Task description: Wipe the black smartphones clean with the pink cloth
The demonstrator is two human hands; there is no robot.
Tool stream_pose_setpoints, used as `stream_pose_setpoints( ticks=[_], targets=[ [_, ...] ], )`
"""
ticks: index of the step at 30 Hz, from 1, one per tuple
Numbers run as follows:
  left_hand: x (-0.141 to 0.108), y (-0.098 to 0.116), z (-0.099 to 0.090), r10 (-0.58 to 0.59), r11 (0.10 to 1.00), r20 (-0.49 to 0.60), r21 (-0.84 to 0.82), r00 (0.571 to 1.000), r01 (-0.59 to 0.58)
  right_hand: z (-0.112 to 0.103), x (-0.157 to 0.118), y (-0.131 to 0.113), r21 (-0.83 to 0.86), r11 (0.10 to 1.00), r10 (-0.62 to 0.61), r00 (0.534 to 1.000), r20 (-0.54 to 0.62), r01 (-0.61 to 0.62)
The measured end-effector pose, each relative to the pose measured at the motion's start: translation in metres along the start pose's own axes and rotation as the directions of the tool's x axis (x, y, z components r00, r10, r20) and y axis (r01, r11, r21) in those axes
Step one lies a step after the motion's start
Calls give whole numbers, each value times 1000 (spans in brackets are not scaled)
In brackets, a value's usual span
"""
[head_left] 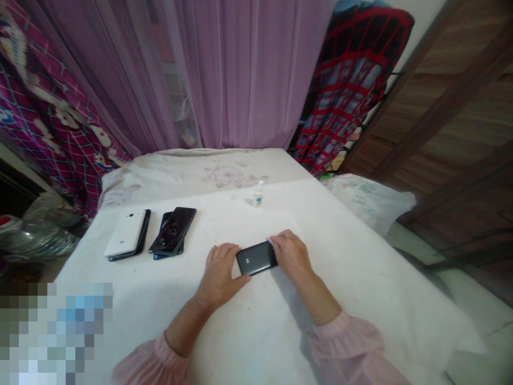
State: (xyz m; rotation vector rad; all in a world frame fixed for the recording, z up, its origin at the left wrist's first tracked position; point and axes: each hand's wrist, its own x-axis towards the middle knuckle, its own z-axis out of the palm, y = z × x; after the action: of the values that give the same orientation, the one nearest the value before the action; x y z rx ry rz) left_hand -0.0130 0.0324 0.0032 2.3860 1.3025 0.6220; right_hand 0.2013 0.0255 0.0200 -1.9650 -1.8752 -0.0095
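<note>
A dark grey smartphone [258, 259] lies back side up on the white-covered table, a small light logo near its left end. My left hand [219, 270] grips that left end, with the thumb on the near edge and the fingers at the far corner. Over the right end my right hand [292, 255] is closed, its bent fingertips at the far right corner. The camera end of the phone is hidden under it. Beyond the hands a small white bottle [258, 195] with a blue-marked label stands upright.
Left on the table [256, 331], a white smartphone [126, 235] rests on a dark one. Beside them a black phone [174, 230] lies crosswise on a blue one. Purple curtains [248, 75] hang behind. A plastic bag [364, 200] is off the right edge, a clear bottle [36, 240] off the left.
</note>
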Motion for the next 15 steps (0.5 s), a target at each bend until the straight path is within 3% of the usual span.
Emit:
stream_pose_setpoints(
  ticks=[5, 8, 11, 15],
  targets=[
    [0, -1, 1, 18, 1000, -18, 2, 1000, -18, 15, -5, -45, 72, 985, -158, 987, 1, 158],
    [0, -2, 2, 21, 1000, -23, 2, 1000, -21, 16, -18, -55, 135, 966, -219, 976, -17, 219],
    [0, -3, 2, 20, 1000, -22, 5, 1000, -20, 7, -34, -41, 175, 959, -224, 974, -21, 224],
    [0, -3, 1, 15, 1000, -11, 6, 1000, -14, -6, -42, 1, 202, 973, -103, 994, -49, 110]
  ],
)
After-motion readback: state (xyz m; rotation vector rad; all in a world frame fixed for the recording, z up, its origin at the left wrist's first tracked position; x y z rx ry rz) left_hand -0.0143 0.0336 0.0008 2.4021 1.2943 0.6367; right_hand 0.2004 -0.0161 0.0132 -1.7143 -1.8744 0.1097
